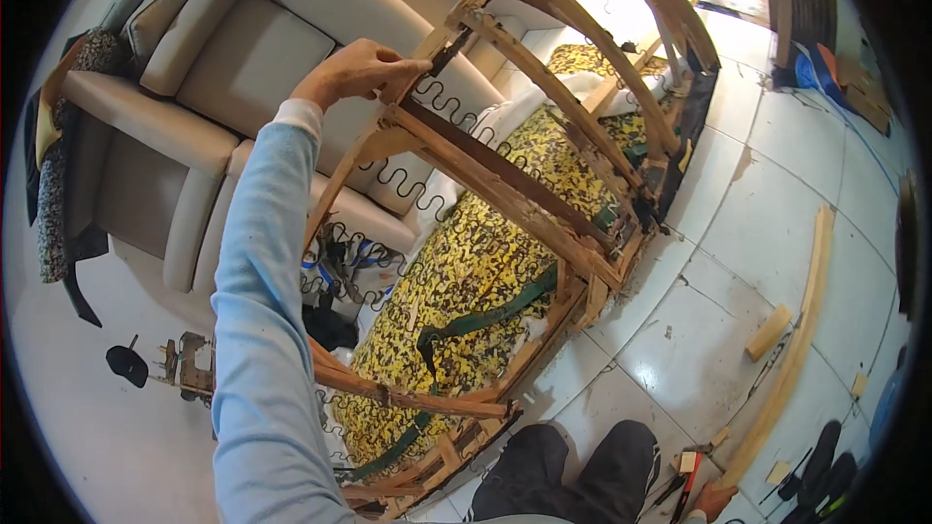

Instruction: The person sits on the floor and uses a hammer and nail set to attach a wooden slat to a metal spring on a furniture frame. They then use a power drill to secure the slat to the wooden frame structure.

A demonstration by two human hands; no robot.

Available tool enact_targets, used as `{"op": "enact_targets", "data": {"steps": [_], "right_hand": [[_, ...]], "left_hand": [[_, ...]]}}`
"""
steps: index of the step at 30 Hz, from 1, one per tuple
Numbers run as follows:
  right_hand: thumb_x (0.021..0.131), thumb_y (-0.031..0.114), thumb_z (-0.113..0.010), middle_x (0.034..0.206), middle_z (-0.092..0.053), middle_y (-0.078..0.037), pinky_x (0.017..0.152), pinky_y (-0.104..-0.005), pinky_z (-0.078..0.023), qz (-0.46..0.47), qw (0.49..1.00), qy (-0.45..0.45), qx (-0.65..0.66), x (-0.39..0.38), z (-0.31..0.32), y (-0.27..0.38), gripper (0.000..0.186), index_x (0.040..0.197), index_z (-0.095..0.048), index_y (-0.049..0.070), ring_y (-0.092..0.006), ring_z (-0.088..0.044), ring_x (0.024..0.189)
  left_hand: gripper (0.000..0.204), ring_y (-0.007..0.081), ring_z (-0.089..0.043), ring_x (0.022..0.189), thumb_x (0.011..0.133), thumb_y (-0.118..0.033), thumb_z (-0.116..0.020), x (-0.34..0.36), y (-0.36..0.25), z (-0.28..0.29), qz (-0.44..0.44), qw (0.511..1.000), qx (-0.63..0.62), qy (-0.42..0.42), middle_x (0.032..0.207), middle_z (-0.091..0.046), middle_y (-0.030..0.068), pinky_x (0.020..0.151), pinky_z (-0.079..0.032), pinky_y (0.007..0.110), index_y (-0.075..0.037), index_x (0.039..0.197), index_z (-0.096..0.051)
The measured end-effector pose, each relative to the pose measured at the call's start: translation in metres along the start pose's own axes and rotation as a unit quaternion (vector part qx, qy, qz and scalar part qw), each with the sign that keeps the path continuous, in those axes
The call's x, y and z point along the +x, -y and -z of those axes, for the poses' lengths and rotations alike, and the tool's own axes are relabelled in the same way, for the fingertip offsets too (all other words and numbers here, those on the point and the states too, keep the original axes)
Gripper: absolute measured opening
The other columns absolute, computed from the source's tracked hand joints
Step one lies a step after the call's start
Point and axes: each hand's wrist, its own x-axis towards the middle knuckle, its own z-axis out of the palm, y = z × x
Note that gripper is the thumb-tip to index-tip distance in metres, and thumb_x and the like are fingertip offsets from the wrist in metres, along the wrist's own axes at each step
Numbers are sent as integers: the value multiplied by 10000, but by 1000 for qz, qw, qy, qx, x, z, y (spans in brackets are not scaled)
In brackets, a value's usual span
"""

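Observation:
A bare wooden sofa frame (510, 192) stands tilted in front of me, with wavy steel springs (408, 178) strung between its rails. My left hand (361, 73) reaches out to the frame's upper left rail, its fingers closed over the edge near a dark strip. At the lower right, my right hand (715, 498) is closed around the near end of a long wooden slat (794, 369); part of this hand is cut off by the picture's edge. Inside and behind the frame lies yellow-and-black speckled foam (442, 277), crossed by dark green webbing (495, 315).
Beige sofas (243, 49) fill the far left. On the white tiled floor (694, 320) lie a short wood block (768, 333), a red-handled tool (687, 485), wood scraps and dark footwear (823, 451). Tangled dark and blue material (349, 262) sits behind the frame.

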Motion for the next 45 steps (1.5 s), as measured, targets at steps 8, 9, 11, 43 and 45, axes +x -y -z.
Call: {"op": "enact_targets", "data": {"steps": [8, 9, 11, 43, 45], "right_hand": [[898, 426, -699, 1274, -669, -293, 984, -530, -562, 10, 990, 108, -90, 25, 8, 32, 576, 1328, -617, 50, -443, -692, 1075], [897, 424, -701, 1273, -669, -293, 983, -530, -562, 14, 988, 119, -96, 29, 9, 32, 576, 1326, -618, 50, -443, -692, 1075], [894, 421, -707, 1272, -670, -293, 980, -532, -562, 24, 984, 139, -107, 37, 5, 35, 574, 1323, -620, 49, -444, -691, 1076], [855, 365, -795, 1254, -683, -291, 937, -553, -559, 107, 964, 227, -85, 100, -40, -40, 552, 1272, -648, 36, -457, -687, 1095], [804, 317, -864, 1220, -717, -273, 964, -535, -557, 104, 982, 129, -94, 99, -56, -62, 613, 1271, -615, 8, -462, -694, 1137]], "left_hand": [[837, 280, -743, 1074, 881, -682, -747, -4, 24, 5, 16, 997, -72, 9, 1165, -756, 217, 973, -596, 409, 53, 1279, -716], [871, 282, -745, 1090, 877, -677, -756, -2, 17, 8, 31, 998, -55, 18, 1190, -746, 236, 998, -595, 414, 72, 1315, -688], [876, 271, -751, 1070, 850, -626, -814, 3, 11, 9, 6, 1000, -16, 16, 1167, -752, 242, 969, -604, 396, 90, 1332, -663], [728, 294, -760, 1030, 843, -506, -771, 7, 8, -13, -66, 991, 105, -50, 1093, -776, 208, 905, -588, 403, 51, 1307, -701], [786, 302, -723, 1162, 886, -558, -751, -13, 3, -6, -41, 998, -35, -10, 1254, -738, 227, 977, -568, 399, 48, 1379, -662]]}}
